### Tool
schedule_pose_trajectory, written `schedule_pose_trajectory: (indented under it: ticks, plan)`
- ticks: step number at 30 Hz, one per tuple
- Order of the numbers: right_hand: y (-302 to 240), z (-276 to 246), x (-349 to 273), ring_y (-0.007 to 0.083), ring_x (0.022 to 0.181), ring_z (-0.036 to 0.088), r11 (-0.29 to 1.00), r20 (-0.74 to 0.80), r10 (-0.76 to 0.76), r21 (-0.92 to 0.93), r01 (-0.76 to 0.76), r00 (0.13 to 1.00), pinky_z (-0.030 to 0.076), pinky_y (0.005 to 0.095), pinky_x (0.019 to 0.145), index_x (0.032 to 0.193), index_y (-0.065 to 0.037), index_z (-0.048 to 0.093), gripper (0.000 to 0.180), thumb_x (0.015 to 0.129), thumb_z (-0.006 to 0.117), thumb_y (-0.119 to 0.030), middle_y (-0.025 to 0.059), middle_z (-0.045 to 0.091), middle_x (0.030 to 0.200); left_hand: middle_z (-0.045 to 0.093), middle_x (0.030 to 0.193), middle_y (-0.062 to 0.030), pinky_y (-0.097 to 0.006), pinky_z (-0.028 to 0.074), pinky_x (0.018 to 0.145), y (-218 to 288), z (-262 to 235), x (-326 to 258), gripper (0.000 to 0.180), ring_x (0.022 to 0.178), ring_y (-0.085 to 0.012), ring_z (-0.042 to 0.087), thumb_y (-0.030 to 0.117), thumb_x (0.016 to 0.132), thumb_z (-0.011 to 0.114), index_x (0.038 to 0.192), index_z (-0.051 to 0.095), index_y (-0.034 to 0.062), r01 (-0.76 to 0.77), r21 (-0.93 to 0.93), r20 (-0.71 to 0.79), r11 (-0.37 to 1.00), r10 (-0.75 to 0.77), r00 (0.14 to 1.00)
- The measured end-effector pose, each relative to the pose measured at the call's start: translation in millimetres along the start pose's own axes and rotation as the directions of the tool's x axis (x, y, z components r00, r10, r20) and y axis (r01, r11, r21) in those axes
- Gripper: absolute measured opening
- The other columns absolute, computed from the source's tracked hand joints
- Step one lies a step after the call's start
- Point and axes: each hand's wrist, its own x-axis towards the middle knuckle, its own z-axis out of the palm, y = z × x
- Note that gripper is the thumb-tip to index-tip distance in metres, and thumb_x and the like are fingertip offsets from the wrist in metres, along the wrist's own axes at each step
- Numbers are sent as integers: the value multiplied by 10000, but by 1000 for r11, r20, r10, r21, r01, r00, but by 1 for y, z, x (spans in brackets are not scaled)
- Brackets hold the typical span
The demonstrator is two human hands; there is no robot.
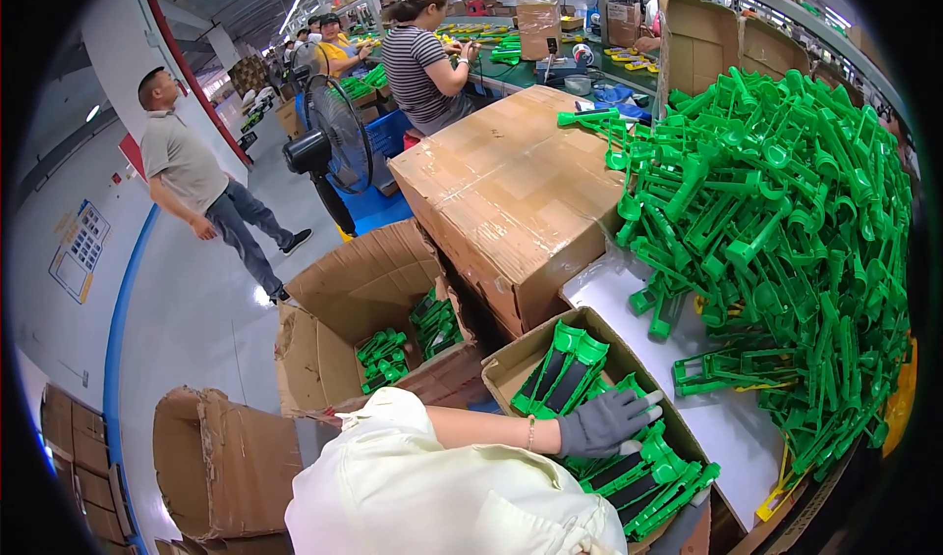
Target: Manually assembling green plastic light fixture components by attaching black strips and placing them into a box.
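My left hand, in a grey glove with bare fingertips, lies over green plastic parts in a narrow cardboard box. Its fingers are stretched out and touch the parts, without closing round one. Beyond the hand, several long green housings with black strips lie side by side. More such green housings fan out nearer to me, some reaching over the box's near end. A bit of grey by that near right corner may be my right hand; the parts and my sleeve hide its fingers.
A large heap of green plastic parts covers the right of the white tabletop. Beyond stands a big taped carton. Left of me an open carton holds green parts. A fan, a standing person and seated workers are farther off.
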Motion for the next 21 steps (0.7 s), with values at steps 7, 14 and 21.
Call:
schedule_pose_trajectory:
  ticks: [7,14,21]
  plan:
    - [-4,7,9,270,1109,483,994,-5,36,103,-35,999,380,378,947,1239,-38,379,500,899,485,-389,151,467,1246,439,1326,-146,-387,432,868,-10,-15,5,526,983,-277,505,348,839,560,1244,462,27,123,-62,-33,990,-125,992]
    - [-14,12,14,260,1084,496,977,-10,68,204,-65,998,390,383,931,1191,-44,422,460,888,498,-381,143,492,1207,326,1391,-200,-525,222,1050,-4,-7,7,638,1298,-389,276,488,844,497,1279,418,28,41,-46,10,998,-40,999]
    - [-21,17,17,251,1059,509,948,-23,108,302,-96,994,401,388,914,1143,-49,465,422,877,512,-373,135,517,1168,245,1419,-263,-562,64,1099,0,16,-4,721,1333,-431,197,544,813,511,1301,397,26,30,-155,151,988,-6,988]
